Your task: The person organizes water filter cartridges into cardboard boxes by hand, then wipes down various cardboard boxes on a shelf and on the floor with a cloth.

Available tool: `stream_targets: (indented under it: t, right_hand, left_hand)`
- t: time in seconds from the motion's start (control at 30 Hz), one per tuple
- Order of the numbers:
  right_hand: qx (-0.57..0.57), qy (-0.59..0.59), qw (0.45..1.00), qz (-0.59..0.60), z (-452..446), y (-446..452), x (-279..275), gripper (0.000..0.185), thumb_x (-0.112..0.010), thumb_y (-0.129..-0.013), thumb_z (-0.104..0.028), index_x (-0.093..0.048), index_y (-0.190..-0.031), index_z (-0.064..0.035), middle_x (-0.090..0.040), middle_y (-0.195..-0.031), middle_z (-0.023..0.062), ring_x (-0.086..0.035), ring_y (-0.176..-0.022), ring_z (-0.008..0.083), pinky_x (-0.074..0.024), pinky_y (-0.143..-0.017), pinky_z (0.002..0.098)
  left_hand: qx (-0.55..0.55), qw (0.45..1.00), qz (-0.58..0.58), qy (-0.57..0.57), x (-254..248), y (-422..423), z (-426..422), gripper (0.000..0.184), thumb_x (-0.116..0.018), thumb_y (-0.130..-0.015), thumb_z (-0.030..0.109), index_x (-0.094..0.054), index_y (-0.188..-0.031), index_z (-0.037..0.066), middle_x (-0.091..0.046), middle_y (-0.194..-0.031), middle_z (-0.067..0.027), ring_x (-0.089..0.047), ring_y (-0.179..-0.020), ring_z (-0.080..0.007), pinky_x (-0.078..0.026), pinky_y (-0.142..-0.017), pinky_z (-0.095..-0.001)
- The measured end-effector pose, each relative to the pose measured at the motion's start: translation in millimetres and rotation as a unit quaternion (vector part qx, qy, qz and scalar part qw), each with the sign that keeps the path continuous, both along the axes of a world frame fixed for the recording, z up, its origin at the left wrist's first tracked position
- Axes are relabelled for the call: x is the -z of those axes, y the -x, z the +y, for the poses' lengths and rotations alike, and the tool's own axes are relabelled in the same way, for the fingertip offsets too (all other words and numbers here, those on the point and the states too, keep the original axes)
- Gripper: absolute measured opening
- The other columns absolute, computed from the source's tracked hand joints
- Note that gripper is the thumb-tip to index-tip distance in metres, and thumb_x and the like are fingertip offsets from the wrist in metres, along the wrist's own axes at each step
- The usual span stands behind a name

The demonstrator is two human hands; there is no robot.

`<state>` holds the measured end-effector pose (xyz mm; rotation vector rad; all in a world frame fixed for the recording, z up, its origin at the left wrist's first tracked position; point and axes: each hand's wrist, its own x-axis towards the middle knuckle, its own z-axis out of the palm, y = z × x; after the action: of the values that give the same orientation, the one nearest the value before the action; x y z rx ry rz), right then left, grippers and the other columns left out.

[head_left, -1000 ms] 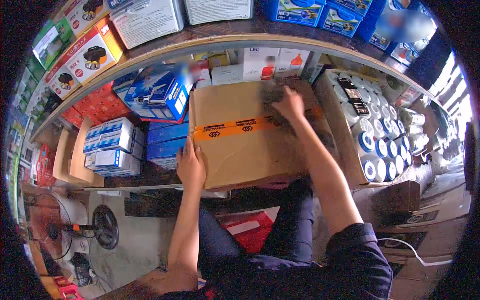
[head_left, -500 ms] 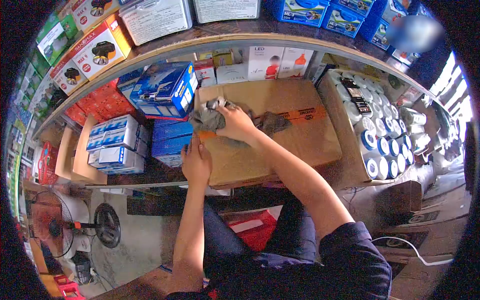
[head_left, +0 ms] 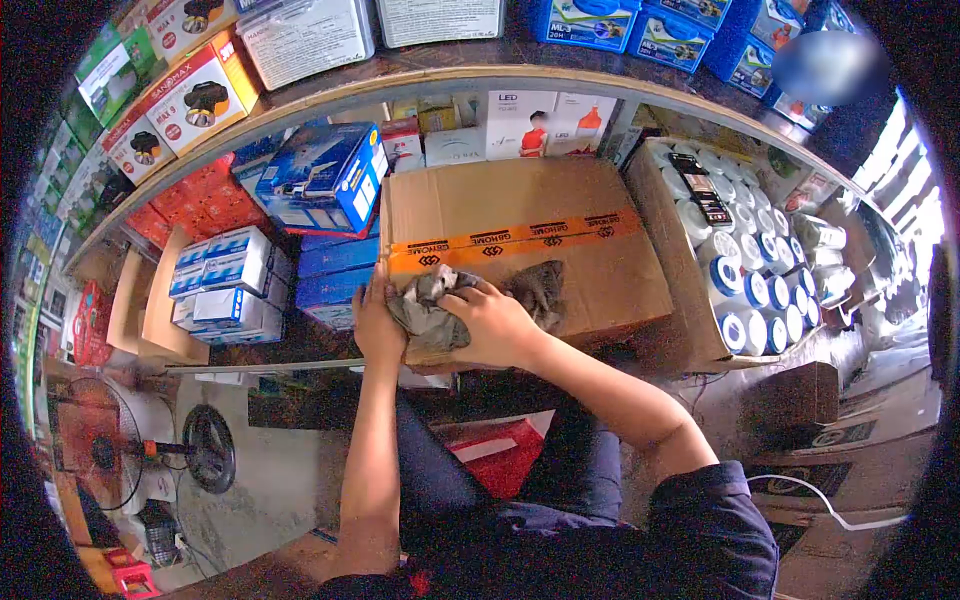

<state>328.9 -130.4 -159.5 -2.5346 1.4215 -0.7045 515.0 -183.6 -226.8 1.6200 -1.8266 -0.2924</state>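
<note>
a crumpled grey fabric cloth on a large brown cardboard box

the box lies on the dark lower shelf in front of the person, the cloth on the near left part of its top. the bare right hand is curled over the cloth, bunching it in its fingers. the bare left hand is unclosed, fingers fairly straight, resting against the box's left edge.

the rubbing would likely go better with the cloth spread flatter beneath the palm and its loose tail gathered in, so that nothing drags. light, even pressure should spare the cardboard; strokes along the glossy orange printed tape, rather than across it, would be kinder to its edges. the left hand does well to steady the box, its fingertips clear of the cloth's path.

the right palm and the cloth's underside are hidden, as is the box's base. whether the left thumb grips the edge cannot be told. the screen of the dark, flat phone is too small to read, and a blurred patch covers part of the upper right.
</note>
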Motion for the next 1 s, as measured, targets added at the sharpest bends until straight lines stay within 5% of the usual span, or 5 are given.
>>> stream_targets:
  t: [0.33,0.53,0.63,0.77,1.0]
  right_hand:
    - [0.177,-0.048,0.966,0.183,35,82,-43,0.069,-0.071,-0.061,-0.036,-0.044,-0.115,-0.0047,-0.043,-0.117,0.0179,-0.045,-0.106,0.0312,-0.0402,-0.087,0.0402]
    - [0.004,0.250,0.956,0.152,120,44,-179,0.028,-0.064,-0.065,-0.017,-0.052,-0.087,-0.0067,-0.050,-0.074,0.0081,-0.053,-0.062,0.0222,-0.0453,-0.051,0.0363]
    - [0.022,0.185,0.977,0.106,158,34,-212,0.022,-0.064,-0.062,-0.012,-0.054,-0.082,-0.0103,-0.050,-0.073,0.0077,-0.053,-0.060,0.0198,-0.0441,-0.047,0.0362]
    - [-0.103,0.192,0.940,0.262,172,36,-233,0.049,-0.061,-0.074,-0.031,-0.037,-0.108,-0.0051,-0.045,-0.104,0.0237,-0.055,-0.086,0.0266,-0.0516,-0.068,0.0377]
    - [-0.024,0.156,0.973,0.167,174,24,-242,0.028,-0.051,-0.072,-0.027,-0.047,-0.085,-0.0021,-0.050,-0.083,0.0172,-0.053,-0.076,0.0259,-0.0489,-0.066,0.0364]
  left_hand:
    - [-0.027,0.999,-0.018,-0.001,-7,5,-4,0.040,-0.037,-0.088,0.022,-0.037,-0.127,0.012,-0.049,-0.119,-0.0113,-0.041,-0.109,-0.0393,-0.034,-0.092,-0.0446]
    - [-0.045,0.999,0.004,-0.025,-11,7,-1,0.040,-0.041,-0.087,0.022,-0.038,-0.126,0.014,-0.050,-0.119,-0.0084,-0.043,-0.108,-0.0365,-0.038,-0.089,-0.0434]
    - [-0.041,0.998,-0.026,0.027,-2,6,-6,0.041,-0.042,-0.086,0.021,-0.038,-0.126,0.016,-0.050,-0.119,-0.0065,-0.043,-0.109,-0.0348,-0.041,-0.086,-0.0414]
    - [-0.048,0.998,-0.028,0.001,-2,6,-4,0.039,-0.042,-0.086,0.022,-0.040,-0.125,0.013,-0.050,-0.119,-0.0062,-0.043,-0.109,-0.0355,-0.041,-0.088,-0.0407]
    - [-0.045,0.998,-0.039,0.010,4,5,-8,0.038,-0.042,-0.087,0.022,-0.042,-0.124,0.012,-0.051,-0.118,-0.0073,-0.045,-0.107,-0.0367,-0.039,-0.090,-0.0401]
